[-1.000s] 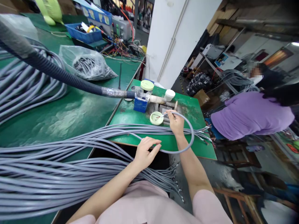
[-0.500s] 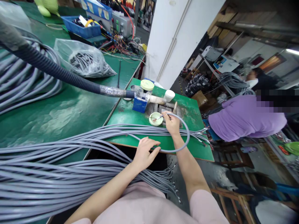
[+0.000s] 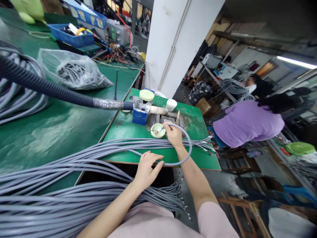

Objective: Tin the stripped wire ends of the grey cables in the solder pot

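Note:
My right hand [image 3: 173, 135] is closed round a grey cable [image 3: 190, 145] close to its stripped end, whose thin wires reach into a small pale green dish [image 3: 158, 131]. From there the cable loops to the right and back under my left hand [image 3: 148, 167]. The left hand's fingers are partly spread, with the thumb apart, and the cable passes beneath them at the table's front edge. Between the two hands a bundle of grey cables [image 3: 138, 144] crosses the green table [image 3: 195, 127], its bare wire ends at the right.
A ribbed hose [image 3: 61, 94] ends by a blue block [image 3: 139, 116] behind the dish. Nearby stand a white tub [image 3: 171, 105] and a green-lidded jar [image 3: 147, 95]. More cables [image 3: 61, 198] lie front left. A person in purple [image 3: 247, 123] is at the right.
The whole view has shifted, so the table things sit a little further left. My hands keep nearly the same place relative to the dish and the cable.

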A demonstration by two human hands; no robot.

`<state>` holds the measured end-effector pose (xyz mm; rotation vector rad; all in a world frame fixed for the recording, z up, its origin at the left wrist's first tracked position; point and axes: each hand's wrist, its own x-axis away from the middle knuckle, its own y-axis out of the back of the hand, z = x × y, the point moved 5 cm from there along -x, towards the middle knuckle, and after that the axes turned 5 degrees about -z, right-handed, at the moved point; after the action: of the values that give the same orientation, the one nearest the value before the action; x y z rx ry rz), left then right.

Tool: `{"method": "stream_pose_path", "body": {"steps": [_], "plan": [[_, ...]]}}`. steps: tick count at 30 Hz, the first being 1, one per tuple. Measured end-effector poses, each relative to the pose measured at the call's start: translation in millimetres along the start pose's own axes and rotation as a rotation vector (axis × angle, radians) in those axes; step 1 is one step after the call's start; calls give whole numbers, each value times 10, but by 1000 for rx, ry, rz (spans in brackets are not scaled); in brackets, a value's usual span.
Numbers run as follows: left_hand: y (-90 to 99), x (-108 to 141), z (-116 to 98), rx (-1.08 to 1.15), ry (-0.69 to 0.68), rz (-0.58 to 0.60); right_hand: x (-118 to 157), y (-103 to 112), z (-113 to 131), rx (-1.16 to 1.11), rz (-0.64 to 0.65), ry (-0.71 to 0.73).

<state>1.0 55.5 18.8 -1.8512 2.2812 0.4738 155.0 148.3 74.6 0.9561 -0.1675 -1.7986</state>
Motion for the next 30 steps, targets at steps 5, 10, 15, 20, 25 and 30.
{"method": "stream_pose_path", "body": {"steps": [5,10,15,20,25,30], "plan": [[4,-4,35,134,71,-20,-12,-15,-35,-4,-3,-16],[11,-1,-1,90,28,-30,-37,80,47,-22,-38,-2],[41,1,-80,-75,-114,-71,-92,297,82,-42,-113,3],[48,28,-134,-239,-262,-90,-217,550,-73,-32,-239,-18],[16,29,-95,-334,-266,-66,-392,604,-273,25,-285,-27],[-3,30,-51,-381,-254,-34,-522,516,-479,103,-264,-74]]}}
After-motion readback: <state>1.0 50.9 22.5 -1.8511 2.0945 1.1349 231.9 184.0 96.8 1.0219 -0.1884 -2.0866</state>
